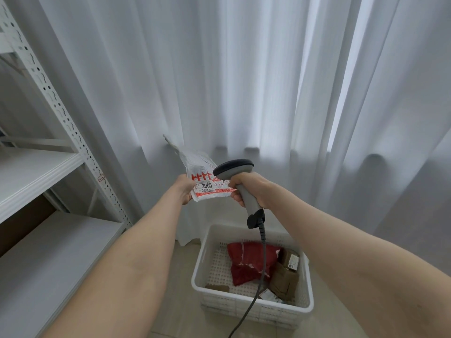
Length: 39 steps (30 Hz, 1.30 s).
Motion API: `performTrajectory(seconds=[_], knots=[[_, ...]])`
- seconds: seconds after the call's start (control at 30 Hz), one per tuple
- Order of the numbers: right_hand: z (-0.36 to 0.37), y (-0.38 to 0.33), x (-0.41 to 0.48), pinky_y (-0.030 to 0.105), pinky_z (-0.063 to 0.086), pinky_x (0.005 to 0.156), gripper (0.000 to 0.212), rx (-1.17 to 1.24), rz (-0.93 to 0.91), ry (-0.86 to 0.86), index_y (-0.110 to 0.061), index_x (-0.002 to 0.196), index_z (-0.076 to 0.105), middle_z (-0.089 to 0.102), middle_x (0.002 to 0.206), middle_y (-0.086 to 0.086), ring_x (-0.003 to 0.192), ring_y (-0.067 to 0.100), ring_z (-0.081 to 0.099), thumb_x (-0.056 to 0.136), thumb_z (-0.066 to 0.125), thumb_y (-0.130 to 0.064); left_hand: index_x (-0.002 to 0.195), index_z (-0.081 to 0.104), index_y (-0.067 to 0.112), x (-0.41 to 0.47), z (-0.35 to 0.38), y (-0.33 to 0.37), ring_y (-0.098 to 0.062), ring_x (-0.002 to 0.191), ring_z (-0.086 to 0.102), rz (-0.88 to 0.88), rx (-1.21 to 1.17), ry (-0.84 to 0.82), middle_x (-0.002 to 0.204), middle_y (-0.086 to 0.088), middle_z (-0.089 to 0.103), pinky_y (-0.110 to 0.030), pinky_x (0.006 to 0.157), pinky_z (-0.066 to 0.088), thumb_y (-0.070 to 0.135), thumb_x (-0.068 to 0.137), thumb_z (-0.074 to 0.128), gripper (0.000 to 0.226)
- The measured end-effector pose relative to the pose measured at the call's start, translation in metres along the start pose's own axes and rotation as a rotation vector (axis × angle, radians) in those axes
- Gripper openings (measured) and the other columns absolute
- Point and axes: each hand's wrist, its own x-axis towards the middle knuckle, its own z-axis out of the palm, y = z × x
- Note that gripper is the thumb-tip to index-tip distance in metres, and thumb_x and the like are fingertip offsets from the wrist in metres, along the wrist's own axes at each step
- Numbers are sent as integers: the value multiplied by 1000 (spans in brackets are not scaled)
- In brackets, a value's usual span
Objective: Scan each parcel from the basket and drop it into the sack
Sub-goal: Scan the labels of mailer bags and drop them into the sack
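Out in front of me, against the pleated white curtain (244,81), my left hand (183,191) pinches the near left edge of a flat white plastic mailer parcel with red print and a label reading 2005 (203,184), held up and tilted away from me. My right hand (253,189) is wrapped round the handle of a grey handheld barcode scanner with a dark head (234,170); its head covers the parcel's right edge. The scanner's grey cable (263,262) hangs down over a white perforated plastic basket (198,272) on the pale tiled floor (175,296). It crosses a crumpled red plastic mailer (249,263) lying there. Beside that mailer, to the right, sit brown cardboard boxes (284,280). To my left stands a white metal shelving rack (61,113).
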Motion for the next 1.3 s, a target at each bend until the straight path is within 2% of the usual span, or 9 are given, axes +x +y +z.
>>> performTrajectory(seconds=[0.13, 0.3, 0.5, 0.7, 0.83, 0.9, 1.07, 1.2, 1.3], knots=[[3, 5, 4, 22, 49, 46, 24, 69, -12, 32, 0, 114, 54, 64, 65, 10, 45, 13, 56, 92, 58, -8, 114, 53, 4, 0, -4, 0, -34, 102, 64, 1, 11, -6, 102, -12, 64, -46, 84, 53, 0, 100, 40, 20], [6, 29, 17, 25, 50, 49, 27, 265, -19, 195, 2, 115, 56, 65, 75, 16, 50, 16, 57, 89, 62, -3, 88, 56, 6, 8, -26, -11, -24, 72, 66, 42, 70, 68, 83, -10, 65, -38, 61, 56, -4, 97, 35, 25], [12, 63, 22, 33, 53, 57, 29, 452, 29, 377, -4, 112, 54, 59, 84, 16, 62, 22, 59, 86, 67, -4, 85, 60, 12, 2, -48, -32, -21, 69, 63, 65, 66, 116, 78, -7, 65, -34, 61, 55, 1, 97, 36, 28], [35, 79, 4, 29, 57, 52, 27, 648, 45, 348, -8, 111, 51, 62, 92, 17, 76, 29, 66, 88, 65, -6, 86, 60, 12, -37, -70, -41, -17, 66, 63, 68, 9, 104, 75, -5, 64, -33, 62, 55, 6, 99, 37, 27], [54, 100, -25, 27, 55, 46, 25, 788, 117, 213, -10, 110, 55, 68, 99, 15, 55, 19, 66, 88, 65, -11, 92, 57, 5, -86, -82, -55, -23, 69, 62, 40, -139, 91, 76, -10, 63, -39, 67, 55, -1, 98, 37, 22], [66, 115, -42, 23, 50, 41, 22, 764, 119, 186, -7, 108, 57, 68, 90, 13, 50, 15, 65, 88, 65, -8, 91, 57, 6, -118, -89, -67, -23, 68, 61, 42, -142, 101, 75, -9, 63, -40, 70, 54, 2, 99, 38, 21], [99, 152, -91, 31, 51, 55, 20, 570, 108, 282, -4, 102, 55, 64, 76, 10, 58, 17, 61, 84, 63, 3, 90, 56, 10, -199, -126, -97, -25, 76, 64, 43, -75, 106, 84, -8, 66, -42, 77, 55, 18, 94, 51, 10], [134, 173, -129, 39, 57, 76, 17, 418, 73, 293, -4, 91, 53, 62, 70, 11, 60, 21, 60, 82, 64, 5, 108, 57, 13, -257, -166, -113, -25, 82, 66, 48, 33, 234, 94, -6, 68, -37, 63, 53, 26, 81, 73, 33], [164, 181, -151, 48, 56, 89, 16, 289, 50, 281, -5, 88, 56, 66, 78, 12, 74, 27, 64, 79, 68, 0, 109, 56, 13, -301, -196, -129, -31, 87, 70, -78, 107, 172, 100, -11, 71, -45, 73, 57, 24, 74, 79, 43]])
